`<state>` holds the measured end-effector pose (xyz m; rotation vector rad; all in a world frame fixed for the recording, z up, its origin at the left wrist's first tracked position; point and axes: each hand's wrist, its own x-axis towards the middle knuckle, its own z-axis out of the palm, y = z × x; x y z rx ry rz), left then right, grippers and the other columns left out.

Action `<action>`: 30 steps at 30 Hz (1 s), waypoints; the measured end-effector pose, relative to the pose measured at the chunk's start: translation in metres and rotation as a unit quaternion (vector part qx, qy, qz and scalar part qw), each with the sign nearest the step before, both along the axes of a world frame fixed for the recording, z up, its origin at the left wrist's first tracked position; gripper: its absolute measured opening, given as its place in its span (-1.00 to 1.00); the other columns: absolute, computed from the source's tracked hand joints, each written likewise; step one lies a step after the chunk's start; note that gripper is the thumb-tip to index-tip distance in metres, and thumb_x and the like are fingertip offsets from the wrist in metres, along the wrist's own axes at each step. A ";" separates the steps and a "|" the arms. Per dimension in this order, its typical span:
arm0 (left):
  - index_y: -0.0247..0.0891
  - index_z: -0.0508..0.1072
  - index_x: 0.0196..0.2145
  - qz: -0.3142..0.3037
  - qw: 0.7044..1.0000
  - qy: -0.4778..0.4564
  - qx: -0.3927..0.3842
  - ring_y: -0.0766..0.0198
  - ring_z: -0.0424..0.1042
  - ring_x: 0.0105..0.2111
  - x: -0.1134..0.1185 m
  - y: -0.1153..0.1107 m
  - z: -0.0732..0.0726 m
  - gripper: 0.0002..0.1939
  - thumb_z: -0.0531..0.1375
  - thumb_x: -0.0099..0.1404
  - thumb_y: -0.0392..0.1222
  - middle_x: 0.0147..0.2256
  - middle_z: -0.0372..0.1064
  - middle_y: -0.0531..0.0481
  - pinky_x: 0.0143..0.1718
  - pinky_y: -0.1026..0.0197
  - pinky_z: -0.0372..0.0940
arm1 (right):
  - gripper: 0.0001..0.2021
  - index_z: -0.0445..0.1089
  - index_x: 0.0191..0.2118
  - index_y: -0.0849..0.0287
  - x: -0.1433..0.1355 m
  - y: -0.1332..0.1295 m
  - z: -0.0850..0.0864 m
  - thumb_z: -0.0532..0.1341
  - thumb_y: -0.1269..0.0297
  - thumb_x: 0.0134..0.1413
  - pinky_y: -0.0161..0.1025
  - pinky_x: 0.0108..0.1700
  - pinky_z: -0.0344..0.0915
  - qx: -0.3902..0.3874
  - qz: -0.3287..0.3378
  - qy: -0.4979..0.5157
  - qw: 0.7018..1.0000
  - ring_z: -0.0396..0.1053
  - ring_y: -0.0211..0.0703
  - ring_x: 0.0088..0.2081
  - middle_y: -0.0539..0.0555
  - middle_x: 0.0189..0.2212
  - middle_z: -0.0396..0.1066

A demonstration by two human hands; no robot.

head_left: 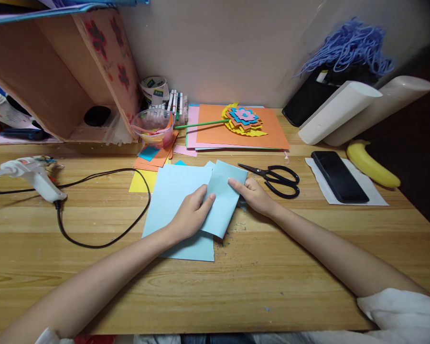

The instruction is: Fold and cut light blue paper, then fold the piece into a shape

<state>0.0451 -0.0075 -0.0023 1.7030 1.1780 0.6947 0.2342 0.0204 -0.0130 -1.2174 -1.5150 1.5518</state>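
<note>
A folded light blue paper (222, 198) is held up between my hands. My left hand (191, 212) grips its left side, thumb on top. At the upper right corner my right hand (256, 195) pinches it, thumb on the front and fingers behind. Beneath lies a larger light blue sheet (175, 191), flat on the wooden table (272, 282). Black-handled scissors (275, 177) rest just beyond my right hand. A layered paper flower (244, 119) with a green stem lies on orange paper (279, 131) at the back.
A white glue gun (36, 177) with a looping black cable (93, 246) is at the left. Behind are a clear bowl (153, 129), markers (175, 102) and a cardboard box (107, 62). To the right are a phone (338, 176), a banana (372, 165) and white rolls (340, 112).
</note>
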 end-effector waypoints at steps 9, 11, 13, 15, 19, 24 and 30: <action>-0.25 0.23 -0.36 -0.002 1.000 0.004 -0.005 0.32 0.19 -0.41 0.000 0.000 0.001 -0.74 -0.08 0.33 -0.03 -0.40 0.24 0.07 -0.36 0.28 0.11 | -0.54 0.20 -0.63 0.22 0.000 0.000 0.000 0.09 -0.08 0.03 -0.38 -0.57 0.06 -0.010 0.006 0.003 1.000 0.10 -0.36 -0.62 -0.04 -0.67 0.17; -0.25 0.24 -0.35 -0.002 1.000 0.006 -0.005 0.31 0.19 -0.41 0.000 0.000 0.000 -0.73 -0.08 0.33 -0.03 -0.40 0.25 0.06 -0.36 0.28 0.11 | -0.54 0.20 -0.62 0.22 0.001 0.000 -0.001 0.09 -0.09 0.03 -0.38 -0.57 0.06 -0.009 0.009 0.004 1.000 0.10 -0.36 -0.62 -0.05 -0.67 0.16; -0.25 0.23 -0.37 -0.001 1.000 0.007 -0.004 0.31 0.19 -0.41 0.000 0.000 0.000 -0.73 -0.08 0.33 -0.02 -0.41 0.24 0.07 -0.37 0.28 0.11 | -0.54 0.21 -0.61 0.22 0.001 0.001 -0.001 0.09 -0.09 0.03 -0.37 -0.57 0.06 -0.009 0.011 0.005 1.000 0.10 -0.35 -0.61 -0.05 -0.67 0.17; -0.25 0.23 -0.36 -0.001 1.000 0.005 -0.003 0.31 0.19 -0.41 0.000 0.000 -0.001 -0.73 -0.08 0.33 -0.02 -0.41 0.25 0.07 -0.37 0.28 0.11 | -0.55 0.21 -0.61 0.22 0.001 0.000 -0.001 0.09 -0.08 0.03 -0.37 -0.57 0.06 -0.010 0.010 0.007 1.000 0.09 -0.35 -0.61 -0.05 -0.66 0.17; -0.25 0.23 -0.35 -0.005 1.000 0.002 -0.002 0.32 0.19 -0.41 -0.001 0.000 -0.001 -0.73 -0.09 0.34 -0.03 -0.40 0.25 0.07 -0.37 0.28 0.12 | -0.55 0.20 -0.62 0.22 0.001 0.000 -0.001 0.09 -0.06 0.04 -0.38 -0.57 0.05 -0.007 0.013 0.012 1.000 0.09 -0.35 -0.61 -0.05 -0.67 0.15; -0.25 0.21 -0.38 -0.006 1.000 0.016 0.000 0.32 0.18 -0.43 -0.001 0.001 -0.002 -0.72 -0.08 0.34 -0.02 -0.41 0.24 0.07 -0.38 0.27 0.10 | -0.55 0.17 -0.64 0.22 0.001 0.000 -0.001 0.09 -0.04 0.06 -0.39 -0.58 0.04 -0.001 0.015 0.013 1.000 0.09 -0.36 -0.62 -0.05 -0.68 0.14; -0.25 0.20 -0.39 -0.009 1.000 0.018 0.001 0.34 0.13 -0.45 -0.001 0.001 -0.001 -0.73 -0.08 0.34 -0.02 -0.46 0.17 0.10 -0.41 0.28 0.06 | -0.57 0.21 -0.61 0.23 0.000 0.000 -0.001 0.07 -0.02 0.08 -0.38 -0.57 0.05 0.004 0.019 0.013 1.000 0.10 -0.35 -0.60 -0.04 -0.67 0.15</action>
